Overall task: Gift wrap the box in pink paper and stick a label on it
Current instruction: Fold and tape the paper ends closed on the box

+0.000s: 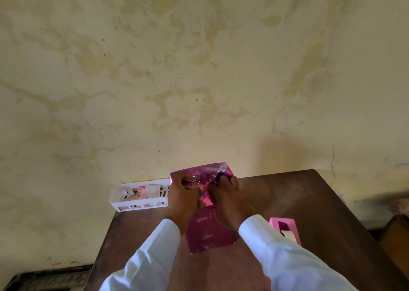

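Head camera looks down on a brown table point(309, 202) pushed against a stained yellow wall point(199, 69). Both hands work the shiny pink paper point(208, 233) around the box, which sits near the table's far edge, about midway along it. Left hand point(184, 196) pinches a fold of paper on top; right hand point(228, 199) presses and grips paper just beside it. White basket point(117, 199) sits at the far left corner, cards inside. Pink tape dispenser point(285, 227) rests near the right sleeve point(287, 262).
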A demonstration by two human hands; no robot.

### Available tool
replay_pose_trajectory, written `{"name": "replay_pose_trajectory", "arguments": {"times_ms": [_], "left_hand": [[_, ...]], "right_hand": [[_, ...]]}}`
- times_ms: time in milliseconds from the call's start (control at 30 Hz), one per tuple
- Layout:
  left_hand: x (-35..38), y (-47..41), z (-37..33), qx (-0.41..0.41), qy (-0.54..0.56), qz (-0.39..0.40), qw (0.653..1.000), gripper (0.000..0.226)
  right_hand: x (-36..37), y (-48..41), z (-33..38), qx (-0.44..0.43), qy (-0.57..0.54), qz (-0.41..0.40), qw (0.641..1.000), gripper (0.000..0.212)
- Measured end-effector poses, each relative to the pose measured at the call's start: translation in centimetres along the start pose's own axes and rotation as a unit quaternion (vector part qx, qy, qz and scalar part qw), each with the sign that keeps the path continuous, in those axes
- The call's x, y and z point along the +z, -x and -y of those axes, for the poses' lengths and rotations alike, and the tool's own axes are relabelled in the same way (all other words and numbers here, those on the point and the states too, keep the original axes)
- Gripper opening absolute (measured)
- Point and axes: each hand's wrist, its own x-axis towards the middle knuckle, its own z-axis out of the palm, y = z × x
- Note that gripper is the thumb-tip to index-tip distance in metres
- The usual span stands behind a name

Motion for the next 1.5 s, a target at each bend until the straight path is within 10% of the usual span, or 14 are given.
{"name": "replay_pose_trajectory", "arguments": {"times_ms": [1500], "left_hand": [[2.3,-2.7,0.3,-0.028,-0.164,-0.041,0.985,0.028]], "right_hand": [[0.4,-0.1,-1.4,-0.012,-0.065,0.020,0.998,0.081]]}}
